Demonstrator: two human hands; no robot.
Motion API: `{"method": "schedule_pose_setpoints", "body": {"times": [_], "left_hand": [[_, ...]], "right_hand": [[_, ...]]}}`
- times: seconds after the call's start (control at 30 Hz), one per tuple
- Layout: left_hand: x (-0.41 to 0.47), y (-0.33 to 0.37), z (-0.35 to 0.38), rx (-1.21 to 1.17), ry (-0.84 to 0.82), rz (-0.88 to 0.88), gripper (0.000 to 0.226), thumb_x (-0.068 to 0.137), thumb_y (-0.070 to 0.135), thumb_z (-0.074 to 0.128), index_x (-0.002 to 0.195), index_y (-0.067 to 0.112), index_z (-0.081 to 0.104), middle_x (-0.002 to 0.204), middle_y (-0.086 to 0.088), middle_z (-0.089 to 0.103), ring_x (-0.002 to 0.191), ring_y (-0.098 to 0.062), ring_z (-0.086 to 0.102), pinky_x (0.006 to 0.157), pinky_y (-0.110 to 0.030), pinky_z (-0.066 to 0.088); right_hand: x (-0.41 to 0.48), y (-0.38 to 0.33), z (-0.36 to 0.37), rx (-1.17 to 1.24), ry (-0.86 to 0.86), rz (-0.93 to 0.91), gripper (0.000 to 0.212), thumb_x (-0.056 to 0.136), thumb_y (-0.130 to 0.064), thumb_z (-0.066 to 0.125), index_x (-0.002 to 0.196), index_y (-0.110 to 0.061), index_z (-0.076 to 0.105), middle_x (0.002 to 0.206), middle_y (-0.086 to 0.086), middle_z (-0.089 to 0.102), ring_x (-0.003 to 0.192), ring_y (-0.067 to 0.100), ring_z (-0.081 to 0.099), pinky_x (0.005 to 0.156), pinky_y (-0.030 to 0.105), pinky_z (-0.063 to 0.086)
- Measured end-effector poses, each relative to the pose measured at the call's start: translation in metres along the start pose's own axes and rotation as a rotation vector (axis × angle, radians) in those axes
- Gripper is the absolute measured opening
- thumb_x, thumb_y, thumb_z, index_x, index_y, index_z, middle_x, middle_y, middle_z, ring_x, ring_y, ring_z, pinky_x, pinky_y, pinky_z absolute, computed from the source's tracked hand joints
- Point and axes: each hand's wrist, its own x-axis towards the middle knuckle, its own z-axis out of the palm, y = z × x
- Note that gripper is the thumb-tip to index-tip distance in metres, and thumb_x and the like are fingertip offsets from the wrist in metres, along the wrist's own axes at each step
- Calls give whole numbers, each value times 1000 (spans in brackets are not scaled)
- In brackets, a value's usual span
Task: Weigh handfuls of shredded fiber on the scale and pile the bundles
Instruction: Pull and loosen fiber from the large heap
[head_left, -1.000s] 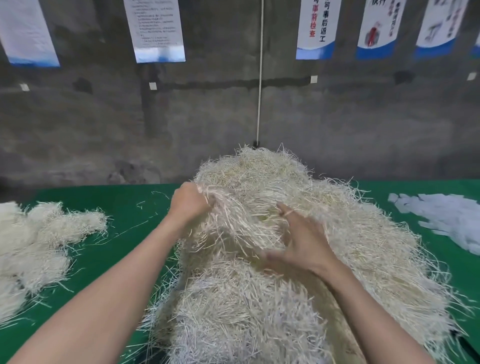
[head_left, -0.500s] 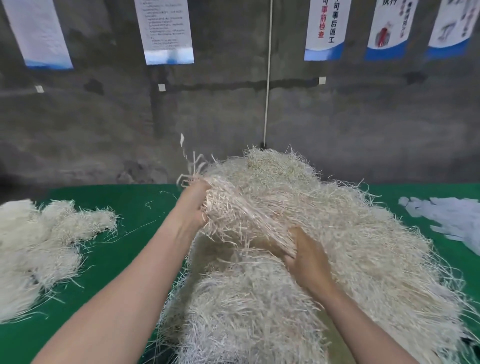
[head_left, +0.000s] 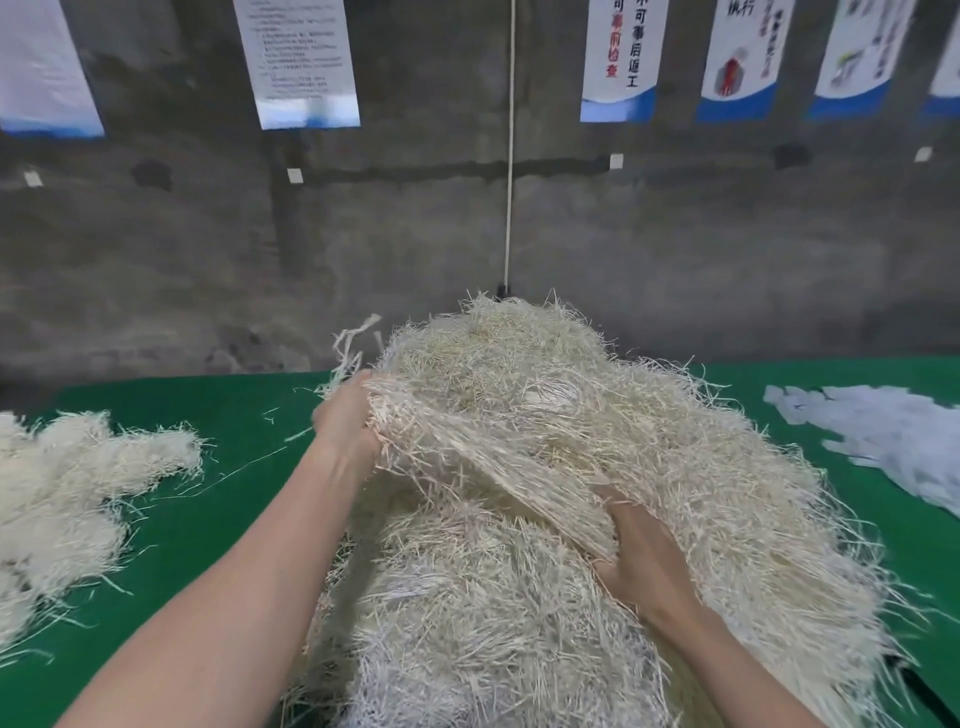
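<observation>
A big heap (head_left: 545, 405) of pale shredded fiber fills the middle of the green table (head_left: 234, 415), rising to a peak at the far side and spilling toward the near edge. Both bare forearms reach into it.

The left hand (head_left: 345, 421) is at the heap's left flank. Its fingers are curled tight round the far end of a sheaf (head_left: 483, 467) of long strands, and a few loose strands stick up above the fist. The sheaf slopes down and to the right to the right hand (head_left: 641, 561). That hand clasps the near end, with its fingers curled up into the strands and their tips hidden. The sheaf is lifted slightly off the heap between the two hands.

At the left edge of the table, well apart from the heap, lie fluffy bundles (head_left: 67, 493) of the same fiber, piled together. At the far right lies a spread of white strips (head_left: 883, 441).

Behind the table stands a grey concrete wall (head_left: 675, 234). A white cord (head_left: 510, 156) hangs down it to just behind the heap's peak. Blue-edged posters hang along the top.

- **Print sheet** (head_left: 296, 57): its small print is too blurred to read.
- **Middle poster** (head_left: 621, 57): it shows "事后返工" in black beside red characters ending "检查".
- **Next poster** (head_left: 740, 52): it is headed "执行" above a red figure.
</observation>
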Motion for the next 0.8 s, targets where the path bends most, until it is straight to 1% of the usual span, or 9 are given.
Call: {"method": "schedule_pose_setpoints", "body": {"times": [0.13,0.27,0.33,0.4,0.5,0.57,0.67,0.73,0.8], "left_hand": [[2,17,-6,-101,-112,42,38,92,3,49,128,12,56,139,-16,46,114,-29,58,85,-40,55],[-6,33,-3,63,-260,157,32,83,-2,45,111,2,60,116,-19,60,99,-34,63,70,-44,58],[-14,38,-2,53,-318,167,19,82,-4,44,90,5,59,75,-9,56,59,-22,56,50,-32,52],[-19,40,-1,71,-305,159,15,86,0,45,94,5,58,68,-5,54,54,-17,51,54,-35,52],[-29,45,-1,18,-404,160,22,88,0,41,90,4,63,74,-7,62,59,-19,60,65,-41,56],[-35,50,-3,-131,-519,135,31,91,4,41,79,5,70,76,-9,68,68,-24,68,70,-48,57],[-36,53,-15,-238,-584,104,30,89,13,51,69,8,72,77,-12,69,65,-26,69,61,-45,59],[-25,41,-24,145,-646,136,18,85,14,55,82,11,73,96,-12,69,78,-20,69,73,-39,58],[-17,23,-25,921,-716,227,43,87,9,54,130,14,52,146,-4,38,128,-14,44,110,-44,34]], "right_hand": [[-5,-13,-7,3,-38,-112,83,77,-49,69,139,-48,14,140,0,42,118,15,47,101,29,40],[-5,-60,-39,140,109,-297,62,66,-88,33,116,-52,38,141,-11,32,134,14,27,112,45,17],[6,-85,-58,290,349,-321,45,76,-72,35,105,-42,52,130,-9,44,123,14,39,108,48,25],[23,-110,-73,467,351,-311,51,80,-61,48,120,-30,51,129,-8,47,120,12,43,104,45,33],[45,-133,-70,553,-266,-188,74,80,-40,68,142,-22,32,141,-3,41,124,12,43,102,34,38],[50,-130,-53,574,-479,-79,38,85,-27,66,119,-13,55,111,4,62,86,8,62,78,30,56],[60,-114,-31,732,-286,85,13,87,-20,64,79,-11,60,71,0,57,50,5,46,46,21,38],[66,-108,-29,812,-125,179,8,86,-9,63,80,-4,58,73,3,57,50,7,45,48,24,35],[69,-112,-33,845,-34,211,13,83,7,52,81,-5,51,77,2,54,43,3,44,42,19,33]]}}
